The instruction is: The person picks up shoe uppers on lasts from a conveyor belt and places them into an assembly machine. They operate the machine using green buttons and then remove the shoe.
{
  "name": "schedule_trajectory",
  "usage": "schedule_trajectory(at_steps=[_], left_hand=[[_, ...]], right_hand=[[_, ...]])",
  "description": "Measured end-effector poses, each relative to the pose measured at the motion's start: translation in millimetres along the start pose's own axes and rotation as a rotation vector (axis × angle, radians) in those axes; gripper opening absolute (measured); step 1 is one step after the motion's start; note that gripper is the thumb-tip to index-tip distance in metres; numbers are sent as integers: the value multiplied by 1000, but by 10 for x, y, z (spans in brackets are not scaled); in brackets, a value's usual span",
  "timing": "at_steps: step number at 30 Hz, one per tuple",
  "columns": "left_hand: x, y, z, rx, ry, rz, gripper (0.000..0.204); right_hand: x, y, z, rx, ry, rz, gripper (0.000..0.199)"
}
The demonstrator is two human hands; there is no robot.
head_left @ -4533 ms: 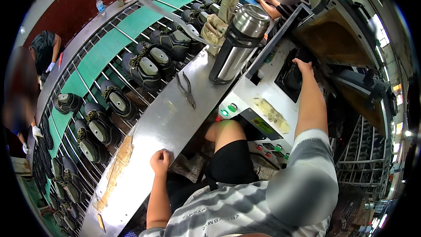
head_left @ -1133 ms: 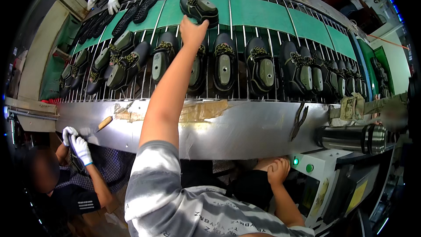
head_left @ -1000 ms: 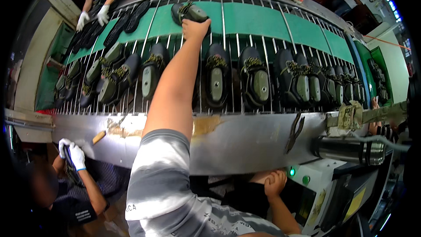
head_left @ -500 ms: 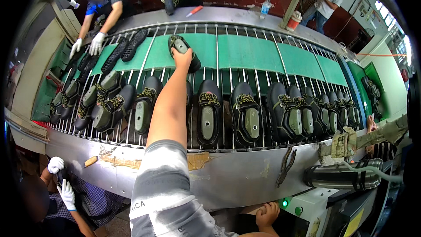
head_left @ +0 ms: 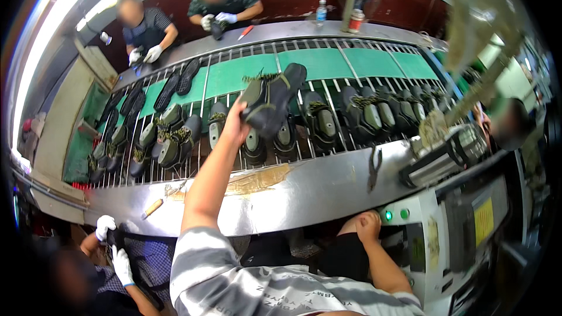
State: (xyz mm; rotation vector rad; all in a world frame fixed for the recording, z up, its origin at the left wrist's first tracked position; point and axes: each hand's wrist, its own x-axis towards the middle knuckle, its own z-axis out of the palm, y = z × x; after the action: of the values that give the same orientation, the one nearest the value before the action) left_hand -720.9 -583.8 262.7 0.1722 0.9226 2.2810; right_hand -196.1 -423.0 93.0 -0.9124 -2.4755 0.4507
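Note:
My left hand (head_left: 234, 124) is closed around the heel end of a black work shoe (head_left: 274, 98) with yellow-and-black laces and a grey-green last inside. The shoe is raised above the metal-rod rack (head_left: 202, 152), its toe pointing up and to the right. Beneath and beside it stand similar shoes, such as a lasted shoe (head_left: 321, 122) just right of my hand. My right hand (head_left: 367, 226) is curled into a loose fist low over my leg, left of a machine's lit green button (head_left: 388, 216); nothing shows in it.
Black soles (head_left: 168, 90) lie on the green mat (head_left: 234, 73). On the near metal ledge (head_left: 316, 190) are pliers (head_left: 374, 167), a steel flask (head_left: 439, 161) and a wooden-handled tool (head_left: 152, 208). Gloved co-workers sit across and at lower left. A bottle (head_left: 321, 13) stands at the back.
My left hand has lifted the shoe off the green mat and brought it nearer, tilting it toe up. The far-left co-worker's hands have drawn back from the soles. My view has shifted.

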Motion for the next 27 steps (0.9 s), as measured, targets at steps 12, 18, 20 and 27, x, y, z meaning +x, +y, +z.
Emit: schedule_trajectory(at_steps=[12, 18, 20, 27], left_hand=[[-3458, -2057, 1449, -84, -540, -534, 72], [-3868, -2926, 1718, 438, -1009, -922, 35], [-3789, -3238, 1620, 743, -963, -1242, 26], [-3828, -4094, 1230, 1407, -746, -1181, 35]], right_hand=[[-443, -1228, -1718, 1868, 398, 134, 69], [-2269, -46, -2607, 1277, 951, 424, 105], [-2614, 78, -3184, 873, 1093, 363, 110], [-3354, 1348, -5115, 157, 1196, 750, 103]])
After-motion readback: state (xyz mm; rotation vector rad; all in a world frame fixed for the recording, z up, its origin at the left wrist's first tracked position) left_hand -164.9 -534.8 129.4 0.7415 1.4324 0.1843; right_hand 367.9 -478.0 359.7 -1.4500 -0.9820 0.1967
